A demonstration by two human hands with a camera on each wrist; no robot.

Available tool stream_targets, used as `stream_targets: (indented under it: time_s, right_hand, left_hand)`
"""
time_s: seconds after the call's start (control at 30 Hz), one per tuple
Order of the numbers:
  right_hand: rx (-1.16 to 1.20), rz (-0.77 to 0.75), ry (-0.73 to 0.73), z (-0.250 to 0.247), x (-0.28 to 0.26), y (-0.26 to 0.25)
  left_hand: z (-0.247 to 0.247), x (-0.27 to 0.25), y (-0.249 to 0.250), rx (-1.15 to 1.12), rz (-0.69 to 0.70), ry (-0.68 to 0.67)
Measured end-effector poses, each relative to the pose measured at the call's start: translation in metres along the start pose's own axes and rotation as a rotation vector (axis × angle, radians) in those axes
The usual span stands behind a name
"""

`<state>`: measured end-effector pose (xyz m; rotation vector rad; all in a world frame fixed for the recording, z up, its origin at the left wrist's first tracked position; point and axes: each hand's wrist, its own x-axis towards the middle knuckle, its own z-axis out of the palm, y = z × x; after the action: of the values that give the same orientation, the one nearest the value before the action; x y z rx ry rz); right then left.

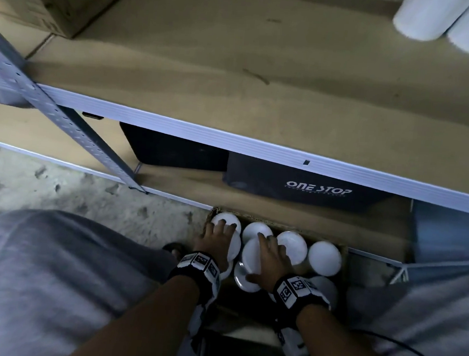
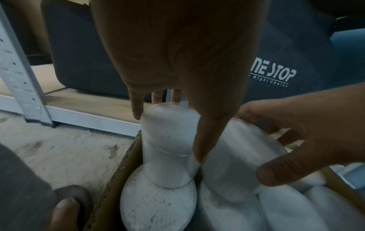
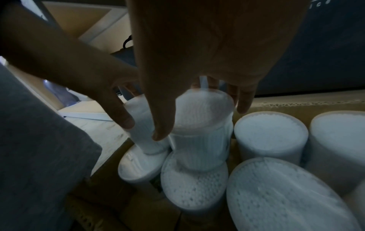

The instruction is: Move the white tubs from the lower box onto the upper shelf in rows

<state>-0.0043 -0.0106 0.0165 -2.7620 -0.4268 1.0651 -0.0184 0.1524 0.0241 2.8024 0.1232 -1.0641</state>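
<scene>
Tubs (image 1: 324,258) in box (image 1: 280,227) (below shelf (image 1: 263,95)).

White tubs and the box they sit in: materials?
White round tubs: seemingly thin translucent plastic, since a pebbled white filling shows through tops and walls. Brown open box: corrugated cardboard, matte; fluted cut edge visible along its rim.

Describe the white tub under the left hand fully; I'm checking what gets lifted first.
The white cylindrical plastic tub stands upright in the far left corner of the brown cardboard box, raised above a neighbouring tub. Its wall looks translucent, packed with small white pieces, the flat round top uppermost. The left hand grips it from above, fingers behind, thumb down its near side. The right hand grips the next tub beside it.
</scene>
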Motion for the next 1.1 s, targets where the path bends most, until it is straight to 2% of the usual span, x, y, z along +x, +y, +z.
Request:
stream_targets:
  time_s: [0.13, 0.27, 0.47, 0.63, 0.83, 1.1]
  right_hand:
    - [-0.028, 0.004, 0.031, 0.003, 0.001, -0.002]
    - [-0.012, 0.002, 0.028, -0.009, 0.0, -0.005]
    - [0.048, -0.026, 0.111, -0.05, -0.012, -0.009]
    - [0.129, -0.081, 0.173, -0.1, -0.05, -0.01]
    - [0.136, -0.176, 0.291, -0.17, -0.141, -0.014]
    - [0.187, -0.282, 0.587, -0.238, -0.219, -0.009]
  left_hand:
    - [0.003, 0.002, 0.002, -0.014, 0.004, 0.019]
    - [-0.009, -0.001, 0.001, -0.095, 0.025, -0.022]
    - [-0.057, -0.021, 0.008, -0.073, 0.072, 0.039]
    - [-0.11, -0.061, 0.018, -0.052, 0.145, 0.17]
    - [-0.167, -0.131, 0.029, -0.094, 0.239, 0.327]
    - [-0.237, -0.202, 0.051, -0.129, 0.377, 0.589]
